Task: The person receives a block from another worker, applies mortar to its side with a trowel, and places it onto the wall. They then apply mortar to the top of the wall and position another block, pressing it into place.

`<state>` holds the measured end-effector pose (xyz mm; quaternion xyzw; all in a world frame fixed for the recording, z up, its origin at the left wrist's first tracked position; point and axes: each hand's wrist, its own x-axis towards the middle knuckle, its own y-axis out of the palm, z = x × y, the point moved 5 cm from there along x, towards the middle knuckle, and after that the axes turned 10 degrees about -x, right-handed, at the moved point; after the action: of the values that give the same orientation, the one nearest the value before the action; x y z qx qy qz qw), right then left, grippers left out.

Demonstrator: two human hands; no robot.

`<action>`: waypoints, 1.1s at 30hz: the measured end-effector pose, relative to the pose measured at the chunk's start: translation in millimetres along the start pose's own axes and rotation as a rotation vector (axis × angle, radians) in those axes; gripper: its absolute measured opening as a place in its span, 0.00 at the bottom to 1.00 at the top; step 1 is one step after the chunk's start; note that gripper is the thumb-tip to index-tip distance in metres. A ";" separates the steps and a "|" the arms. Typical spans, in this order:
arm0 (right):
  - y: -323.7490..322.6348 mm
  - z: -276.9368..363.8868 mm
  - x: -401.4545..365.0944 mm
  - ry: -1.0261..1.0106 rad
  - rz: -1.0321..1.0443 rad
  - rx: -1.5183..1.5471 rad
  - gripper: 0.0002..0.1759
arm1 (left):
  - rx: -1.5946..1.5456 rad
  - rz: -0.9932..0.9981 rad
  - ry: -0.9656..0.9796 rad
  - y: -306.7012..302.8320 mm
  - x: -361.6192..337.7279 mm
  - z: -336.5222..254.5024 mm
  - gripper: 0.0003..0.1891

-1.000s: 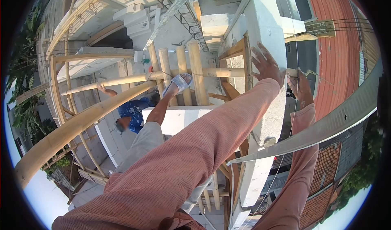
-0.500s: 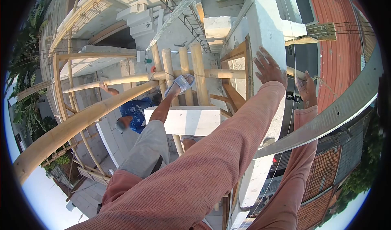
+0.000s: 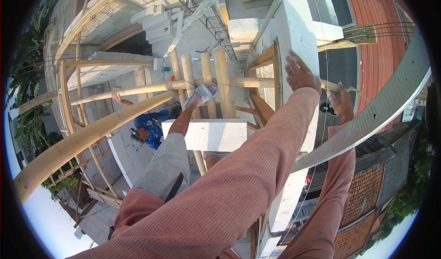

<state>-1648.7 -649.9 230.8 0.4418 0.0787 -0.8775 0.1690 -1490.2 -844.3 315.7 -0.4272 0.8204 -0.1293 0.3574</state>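
My left hand (image 3: 302, 74) lies with fingers outstretched on a tall white block (image 3: 297, 27) at the top of the wall. On the outer side of that wall, my right hand (image 3: 341, 104) has its fingers extended, beside the end of a bamboo pole (image 3: 329, 85). A thin white string (image 3: 326, 61) runs along the wall near both hands. A long grey metal strip (image 3: 367, 126) with small holes crosses over my right forearm. My sandalled foot (image 3: 205, 92) stands on bamboo poles (image 3: 223, 84) laid side by side.
A white block (image 3: 206, 135) rests by my legs. Below on the left is a person in a blue shirt (image 3: 151, 123), one hand at a bamboo pole. A thick bamboo pole (image 3: 92, 142) slants across the left. Red metal roofing (image 3: 374, 52) lies right; stacked white blocks (image 3: 158, 29) stand behind.
My right hand has shifted slightly left toward the wall, its fingers turned inward. The grey strip's outer end has swung up in view. The person below has turned their head. My left hand stays put.
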 end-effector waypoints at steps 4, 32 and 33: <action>16.5 -26.3 2.8 0.041 0.065 -0.063 0.18 | 0.007 0.012 -0.031 -2.8 0.4 -4.5 0.64; 5.1 -32.9 4.2 0.038 0.046 -0.092 0.22 | -0.012 0.035 -0.014 -1.1 -1.1 -0.5 0.64; 3.8 -32.5 4.0 0.015 0.050 -0.115 0.22 | -0.019 0.027 -0.012 0.1 -0.4 0.7 0.65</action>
<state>-1625.1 -645.0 208.3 0.4398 0.1192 -0.8637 0.2155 -1489.6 -843.8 315.3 -0.4201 0.8252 -0.1142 0.3598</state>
